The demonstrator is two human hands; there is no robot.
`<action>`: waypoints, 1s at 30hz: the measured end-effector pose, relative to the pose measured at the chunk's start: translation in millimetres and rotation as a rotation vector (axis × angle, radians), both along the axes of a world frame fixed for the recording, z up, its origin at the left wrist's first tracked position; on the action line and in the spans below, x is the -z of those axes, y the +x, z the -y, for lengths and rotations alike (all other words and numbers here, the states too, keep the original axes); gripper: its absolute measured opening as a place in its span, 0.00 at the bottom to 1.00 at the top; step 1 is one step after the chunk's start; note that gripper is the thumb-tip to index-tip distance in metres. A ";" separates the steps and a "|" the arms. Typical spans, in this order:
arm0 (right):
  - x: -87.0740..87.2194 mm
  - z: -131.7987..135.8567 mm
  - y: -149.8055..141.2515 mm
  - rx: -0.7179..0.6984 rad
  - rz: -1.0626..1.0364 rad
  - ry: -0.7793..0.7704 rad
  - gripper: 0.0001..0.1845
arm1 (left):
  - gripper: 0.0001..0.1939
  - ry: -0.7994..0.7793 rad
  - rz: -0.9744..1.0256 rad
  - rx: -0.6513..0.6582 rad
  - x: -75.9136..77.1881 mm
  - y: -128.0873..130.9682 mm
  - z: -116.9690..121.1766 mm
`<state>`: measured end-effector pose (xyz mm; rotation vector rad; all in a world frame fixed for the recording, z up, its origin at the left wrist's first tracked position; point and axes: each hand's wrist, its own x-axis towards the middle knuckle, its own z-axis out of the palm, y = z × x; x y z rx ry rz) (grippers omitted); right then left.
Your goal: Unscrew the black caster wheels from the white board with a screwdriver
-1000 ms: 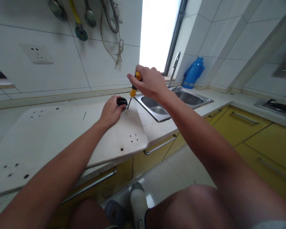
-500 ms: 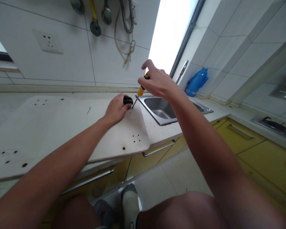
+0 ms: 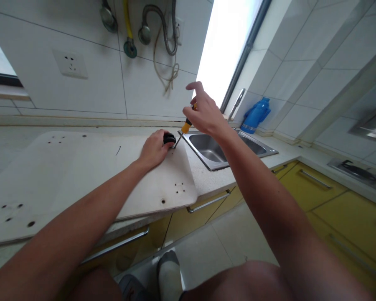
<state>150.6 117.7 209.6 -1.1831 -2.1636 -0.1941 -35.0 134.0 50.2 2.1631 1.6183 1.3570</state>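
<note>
My right hand [image 3: 207, 112] grips a yellow-and-black screwdriver [image 3: 185, 126], index finger lifted off the handle. Its shaft slants down to the base of a black caster wheel [image 3: 169, 138]. That caster sits near the far right corner of a white board [image 3: 81, 175], and my left hand [image 3: 155, 147] is closed around its left side. The screw under the tip is too small to make out. Groups of small holes [image 3: 179, 187] mark the board's other corners. A thin dark strip [image 3: 118, 150] lies on the board left of my left hand.
Right of the board is a steel sink [image 3: 207, 148] with a faucet [image 3: 237, 104]. A blue thermos-like jug [image 3: 256, 116] stands behind it. Hoses and a cord [image 3: 167, 79] hang on the tiled wall. Yellow drawers [image 3: 307, 184] with metal handles run below the counter.
The view has tilted slightly, so the scene sits a little lower. The screwdriver stays at the caster's base, and the right hand's grip on its handle has shifted slightly.
</note>
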 end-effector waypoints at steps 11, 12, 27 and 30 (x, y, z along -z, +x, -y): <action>0.7 -3.4 4.7 -0.053 -0.022 -0.087 0.29 | 0.16 -0.020 0.023 -0.003 -1.5 1.1 1.9; 1.0 -4.0 5.3 -0.030 -0.010 -0.100 0.26 | 0.16 -0.020 0.024 -0.005 -1.6 1.2 1.9; 5.8 -3.7 4.7 -0.005 -0.076 -0.007 0.29 | 0.15 -0.012 0.034 0.010 -2.8 0.3 3.5; 4.4 -2.7 4.8 -0.094 -0.094 -0.019 0.31 | 0.16 -0.018 0.037 0.010 -3.7 0.2 4.2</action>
